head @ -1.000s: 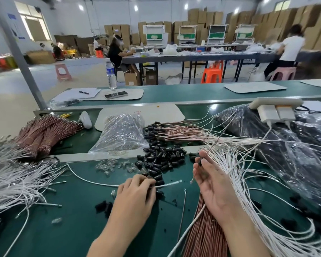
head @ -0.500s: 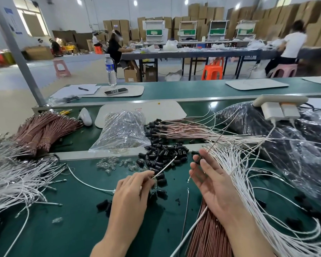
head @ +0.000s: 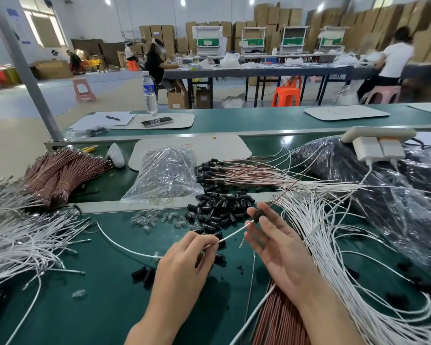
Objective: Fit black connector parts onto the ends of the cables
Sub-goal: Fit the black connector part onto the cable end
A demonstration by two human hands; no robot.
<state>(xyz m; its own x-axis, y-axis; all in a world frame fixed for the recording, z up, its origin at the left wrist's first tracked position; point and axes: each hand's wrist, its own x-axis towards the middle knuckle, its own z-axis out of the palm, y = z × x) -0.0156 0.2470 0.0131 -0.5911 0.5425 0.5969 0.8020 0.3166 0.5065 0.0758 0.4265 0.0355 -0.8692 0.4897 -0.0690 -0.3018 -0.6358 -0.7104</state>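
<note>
Since only the head view is available, all notes come from it. I log the left hand (head: 184,265) pinching a white cable (head: 232,232) a little back from its tip, between thumb and forefinger. The rest of the cable trails left over the green surface (head: 85,295).

The right hand (head: 281,245) pinches one black connector part (head: 258,215) at its fingertips, with the other fingers straight and spread. The cable tip sits at the connector's mouth; I cannot tell whether it has entered. A heap of loose connector parts (head: 219,207) lies just beyond the hands.

Judgement: the cable is light, thin and floppy and will buckle if held far back, so grip near the tip. The connector is small, hard and prone to slip, so hold its sides and leave the opening free.
</note>
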